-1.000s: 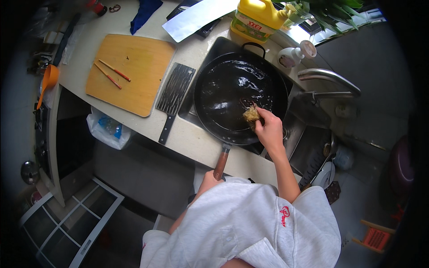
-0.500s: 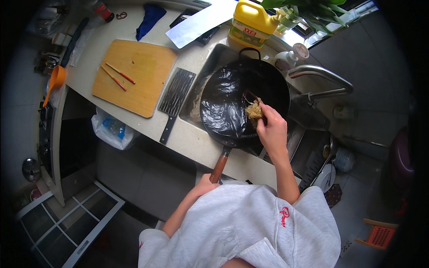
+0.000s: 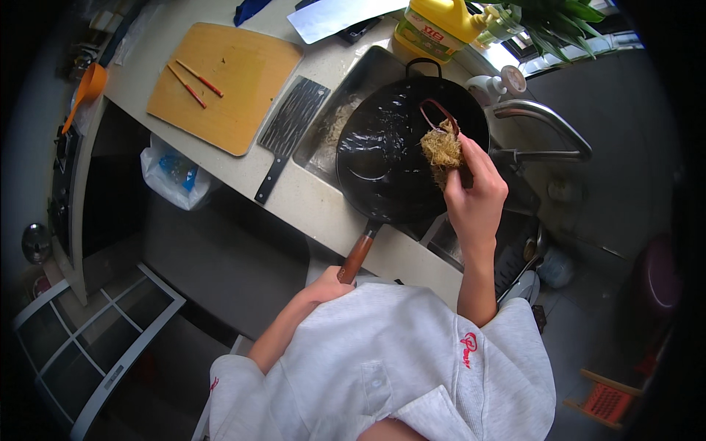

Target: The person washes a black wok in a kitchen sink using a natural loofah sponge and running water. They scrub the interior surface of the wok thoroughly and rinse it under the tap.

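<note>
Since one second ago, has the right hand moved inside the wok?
Yes. The right hand with the scrubber has gone from the wok's near rim, by the handle, to the far side, toward the faucet.

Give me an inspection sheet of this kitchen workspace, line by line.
Surface: pale counter with a sink at its right end.
Job's things: black wok over the sink, wet inside; tan scrubber held above it.
Clutter: wooden cutting board with two thin red sticks, cleaver, yellow jug, white sheet, orange ladle.
Hands: left hand on the wok's wooden handle; right hand grips the scrubber.
Cables: nothing seen.
Surroundings: metal tap, green plant, plastic bag below the counter, white frame on the floor.
</note>
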The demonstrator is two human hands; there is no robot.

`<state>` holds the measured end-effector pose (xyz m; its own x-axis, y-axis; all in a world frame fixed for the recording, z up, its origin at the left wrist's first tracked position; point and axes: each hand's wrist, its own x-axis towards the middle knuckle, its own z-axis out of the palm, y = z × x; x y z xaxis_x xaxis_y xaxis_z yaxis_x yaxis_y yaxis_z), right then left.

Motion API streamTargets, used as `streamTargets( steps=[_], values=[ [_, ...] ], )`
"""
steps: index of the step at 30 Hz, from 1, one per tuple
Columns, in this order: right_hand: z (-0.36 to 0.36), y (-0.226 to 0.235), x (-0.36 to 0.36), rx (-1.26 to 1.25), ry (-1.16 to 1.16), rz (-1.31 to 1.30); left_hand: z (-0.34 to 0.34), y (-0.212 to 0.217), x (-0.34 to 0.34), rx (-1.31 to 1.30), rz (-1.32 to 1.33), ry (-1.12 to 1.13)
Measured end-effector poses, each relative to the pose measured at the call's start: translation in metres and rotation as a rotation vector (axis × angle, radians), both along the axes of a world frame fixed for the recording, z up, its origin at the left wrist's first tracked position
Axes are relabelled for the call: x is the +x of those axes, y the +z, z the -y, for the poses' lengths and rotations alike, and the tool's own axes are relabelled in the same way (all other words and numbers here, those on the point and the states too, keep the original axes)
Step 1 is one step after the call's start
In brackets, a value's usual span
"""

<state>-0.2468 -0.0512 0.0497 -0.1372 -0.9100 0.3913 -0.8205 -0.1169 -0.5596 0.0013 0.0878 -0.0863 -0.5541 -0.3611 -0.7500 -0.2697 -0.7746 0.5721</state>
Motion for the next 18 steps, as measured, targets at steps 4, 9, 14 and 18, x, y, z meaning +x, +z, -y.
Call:
streamTargets(
  steps=[4, 9, 14, 18],
  values=[
    [0.005, 0.009, 0.004, 0.004, 0.004, -0.014, -0.004, 0.0, -0.001, -0.013, -0.091, 0.037],
    [0.013, 0.004, 0.006, 0.019, 0.077, -0.065, -0.002, 0.006, -0.003, 0.107, -0.219, 0.096],
    [0.024, 0.01, 0.015, 0.045, 0.108, -0.133, 0.002, 0.014, -0.001, 0.17, -0.282, 0.104],
    [0.028, 0.015, 0.021, 0.045, 0.101, -0.115, 0.003, 0.015, 0.0, 0.205, -0.313, 0.121]
  ],
)
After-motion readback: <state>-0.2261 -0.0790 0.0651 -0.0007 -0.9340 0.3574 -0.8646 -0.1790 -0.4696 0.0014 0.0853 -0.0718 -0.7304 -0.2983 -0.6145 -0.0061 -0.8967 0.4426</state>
